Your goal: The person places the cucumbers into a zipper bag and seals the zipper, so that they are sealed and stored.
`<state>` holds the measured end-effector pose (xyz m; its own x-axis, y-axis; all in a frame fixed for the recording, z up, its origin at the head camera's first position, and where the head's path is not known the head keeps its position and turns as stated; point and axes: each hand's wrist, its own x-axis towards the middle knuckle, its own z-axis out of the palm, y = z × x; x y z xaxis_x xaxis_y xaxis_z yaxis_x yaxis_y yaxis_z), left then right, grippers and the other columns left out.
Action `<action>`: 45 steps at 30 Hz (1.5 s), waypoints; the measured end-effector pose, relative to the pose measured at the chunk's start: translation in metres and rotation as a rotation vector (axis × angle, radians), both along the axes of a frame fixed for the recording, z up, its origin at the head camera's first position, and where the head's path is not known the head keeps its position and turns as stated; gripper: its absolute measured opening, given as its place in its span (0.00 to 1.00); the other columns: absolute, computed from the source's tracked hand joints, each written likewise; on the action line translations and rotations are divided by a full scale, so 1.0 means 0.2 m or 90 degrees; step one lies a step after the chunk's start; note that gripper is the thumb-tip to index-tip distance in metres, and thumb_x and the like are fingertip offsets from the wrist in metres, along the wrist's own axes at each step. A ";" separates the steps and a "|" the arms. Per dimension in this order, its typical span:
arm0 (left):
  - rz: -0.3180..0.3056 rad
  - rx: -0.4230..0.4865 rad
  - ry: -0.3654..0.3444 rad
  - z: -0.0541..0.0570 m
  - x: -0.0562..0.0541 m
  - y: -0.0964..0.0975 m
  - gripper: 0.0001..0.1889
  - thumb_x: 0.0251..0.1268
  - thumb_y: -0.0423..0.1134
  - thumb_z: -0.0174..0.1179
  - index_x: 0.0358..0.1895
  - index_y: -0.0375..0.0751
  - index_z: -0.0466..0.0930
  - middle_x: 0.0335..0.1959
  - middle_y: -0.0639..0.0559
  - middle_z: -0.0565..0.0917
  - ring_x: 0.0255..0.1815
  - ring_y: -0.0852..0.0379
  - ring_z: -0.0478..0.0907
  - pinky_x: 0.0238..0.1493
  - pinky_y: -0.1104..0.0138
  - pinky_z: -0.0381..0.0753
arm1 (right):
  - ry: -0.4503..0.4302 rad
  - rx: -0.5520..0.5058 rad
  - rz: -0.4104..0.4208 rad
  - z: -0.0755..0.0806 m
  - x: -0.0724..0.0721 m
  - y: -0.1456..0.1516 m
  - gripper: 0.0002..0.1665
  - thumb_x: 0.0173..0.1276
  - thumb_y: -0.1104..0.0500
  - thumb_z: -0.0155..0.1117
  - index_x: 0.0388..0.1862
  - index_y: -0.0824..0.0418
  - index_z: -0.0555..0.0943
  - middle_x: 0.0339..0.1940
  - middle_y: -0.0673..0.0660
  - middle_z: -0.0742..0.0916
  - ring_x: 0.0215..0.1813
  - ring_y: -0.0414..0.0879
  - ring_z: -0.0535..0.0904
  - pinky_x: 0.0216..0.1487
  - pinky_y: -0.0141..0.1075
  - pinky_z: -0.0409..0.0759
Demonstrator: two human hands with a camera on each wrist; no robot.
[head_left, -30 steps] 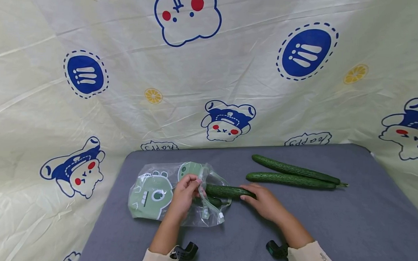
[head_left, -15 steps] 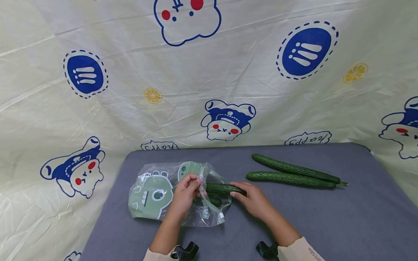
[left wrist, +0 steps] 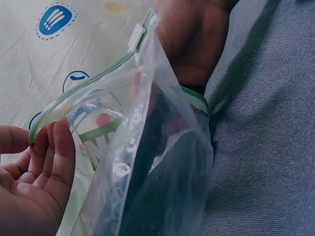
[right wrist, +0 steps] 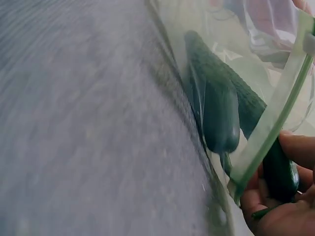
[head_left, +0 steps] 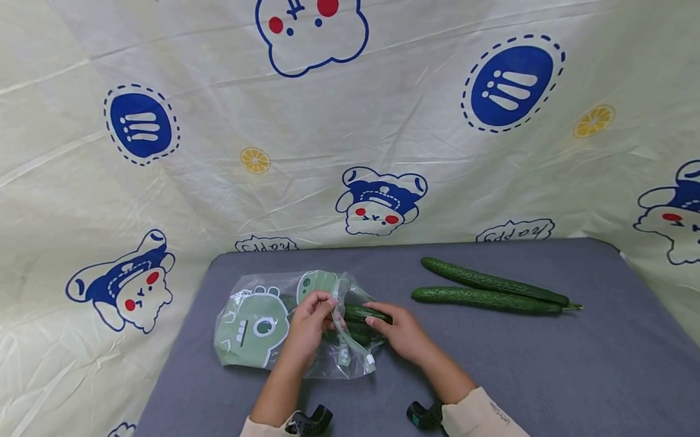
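A clear zip bag (head_left: pixel 248 324) printed with green cartoon shapes lies on its side, its mouth to the right. My left hand (head_left: pixel 307 326) pinches the upper edge of that mouth between thumb and fingers. With my right hand (head_left: pixel 404 333) I grip the stem end of a cucumber (head_left: pixel 355 314), most of which is inside the bag. The right wrist view shows thumb and fingers round this cucumber (right wrist: pixel 280 172) at the bag's green zip edge (right wrist: pixel 275 118). Beside it, a second cucumber (right wrist: pixel 221 120) lies wholly within the plastic. A white slider (left wrist: pixel 137 38) sits on the zip.
Two long cucumbers (head_left: pixel 486 300) (head_left: pixel 492 280) lie side by side at the back right of the grey cloth-covered table (head_left: pixel 553 367). Behind the table hangs a pale sheet (head_left: pixel 307 127) with cartoon prints.
My right hand has moved left, sliding the cucumber further into the bag. My left hand keeps its hold on the bag's edge in the same place.
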<state>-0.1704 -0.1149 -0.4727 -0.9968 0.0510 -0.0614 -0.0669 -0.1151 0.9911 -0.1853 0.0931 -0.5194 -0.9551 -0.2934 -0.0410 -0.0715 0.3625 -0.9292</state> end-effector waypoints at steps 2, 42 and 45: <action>0.001 0.004 0.000 0.00 0.00 0.00 0.08 0.75 0.33 0.52 0.44 0.28 0.73 0.24 0.53 0.78 0.24 0.58 0.82 0.34 0.69 0.84 | -0.031 -0.052 0.022 -0.01 -0.01 -0.01 0.24 0.76 0.55 0.60 0.68 0.61 0.77 0.63 0.66 0.83 0.53 0.51 0.85 0.54 0.43 0.84; -0.002 -0.001 -0.005 0.00 0.00 -0.02 0.07 0.75 0.32 0.51 0.45 0.29 0.72 0.24 0.53 0.79 0.25 0.59 0.83 0.34 0.70 0.82 | 0.044 0.123 -0.012 -0.01 -0.02 -0.11 0.15 0.70 0.59 0.68 0.54 0.56 0.88 0.55 0.56 0.88 0.59 0.55 0.83 0.62 0.51 0.80; -0.002 0.000 -0.003 0.01 0.00 -0.02 0.07 0.75 0.33 0.52 0.45 0.29 0.72 0.24 0.53 0.79 0.25 0.58 0.83 0.34 0.70 0.82 | 0.053 0.123 -0.012 -0.01 -0.01 -0.10 0.16 0.70 0.59 0.68 0.56 0.57 0.87 0.57 0.58 0.87 0.62 0.56 0.81 0.65 0.54 0.77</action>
